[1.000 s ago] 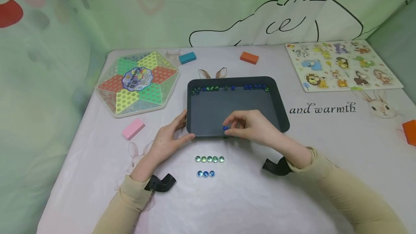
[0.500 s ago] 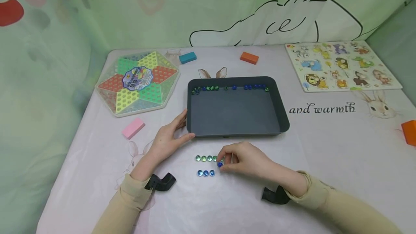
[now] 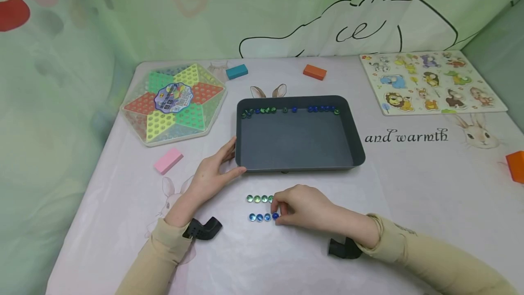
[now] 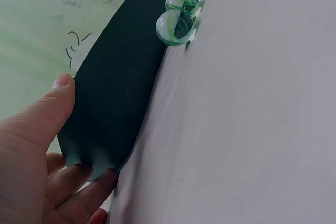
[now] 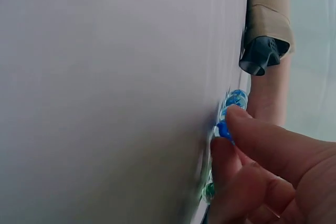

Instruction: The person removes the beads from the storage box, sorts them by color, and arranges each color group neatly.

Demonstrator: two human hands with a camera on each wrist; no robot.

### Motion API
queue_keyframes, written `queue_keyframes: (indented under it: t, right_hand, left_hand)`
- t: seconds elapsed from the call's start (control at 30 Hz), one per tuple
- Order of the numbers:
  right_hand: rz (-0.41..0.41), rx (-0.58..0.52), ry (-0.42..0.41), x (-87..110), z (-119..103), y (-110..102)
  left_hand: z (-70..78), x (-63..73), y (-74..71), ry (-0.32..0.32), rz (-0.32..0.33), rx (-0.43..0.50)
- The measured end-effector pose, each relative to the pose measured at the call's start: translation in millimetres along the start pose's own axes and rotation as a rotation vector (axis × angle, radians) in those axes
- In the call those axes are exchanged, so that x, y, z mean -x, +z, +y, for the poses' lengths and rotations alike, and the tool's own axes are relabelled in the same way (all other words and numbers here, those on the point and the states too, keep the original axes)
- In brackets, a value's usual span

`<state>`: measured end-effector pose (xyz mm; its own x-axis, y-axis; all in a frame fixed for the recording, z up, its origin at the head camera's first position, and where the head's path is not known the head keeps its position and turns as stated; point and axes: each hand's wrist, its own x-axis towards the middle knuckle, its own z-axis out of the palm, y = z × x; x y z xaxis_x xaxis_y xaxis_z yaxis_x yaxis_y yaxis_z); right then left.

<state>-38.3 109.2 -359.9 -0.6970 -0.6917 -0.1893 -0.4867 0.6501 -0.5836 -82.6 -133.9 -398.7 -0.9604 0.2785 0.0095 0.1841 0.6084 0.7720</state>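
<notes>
My right hand (image 3: 304,208) pinches a dark blue marble (image 3: 275,216) between thumb and fingertips, low over the cloth at the right end of a row of blue marbles (image 3: 259,217). In the right wrist view, thumb and finger hold the blue marble (image 5: 224,130) beside the others. Just behind lies a row of green marbles (image 3: 257,199), its right end hidden by my hand. My left hand (image 3: 206,181) holds the front left corner of a dark grey tray (image 3: 299,169). In the left wrist view, its thumb and fingers (image 4: 79,198) span the tray's end.
Several blue and green marbles (image 3: 321,109) lie along the tray's far wall. A Chinese checkers set (image 3: 173,104) stands at the back left, an animal puzzle board (image 3: 434,83) at the back right. Pink (image 3: 168,160), blue (image 3: 237,72) and orange blocks (image 3: 314,72) surround the tray.
My right hand has carried the blue marble from the tray's front edge toward me, to the right end of the blue row. The left hand stays at the tray's corner.
</notes>
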Motion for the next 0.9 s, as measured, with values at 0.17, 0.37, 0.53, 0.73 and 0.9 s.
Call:
queue_keyframes:
  t: [0.17,0.37,0.53,0.73,0.9]
  right_hand:
    - [0.002,0.020,-0.004,-0.2,0.4,1.0]
    - [-0.012,0.024,0.003,-0.1,-0.6,-0.6]
    - [-0.013,-0.023,-0.005,-1.4,-2.6,-13.8]
    - [-0.019,-0.228,-0.042,-13.5,-2.6,-49.4]
    - [0.080,-0.319,-0.009,-30.4,2.0,-86.6]
  left_hand:
    - [-0.1,-0.7,0.2,-0.001,0.001,0.001]
    - [0.0,-0.9,0.3,0.001,0.003,0.000]
    - [0.1,-0.8,0.1,0.001,0.005,-0.004]
    - [-0.3,-0.1,0.1,0.007,0.008,-0.008]
    - [-0.9,-0.3,0.5,0.015,0.012,0.001]
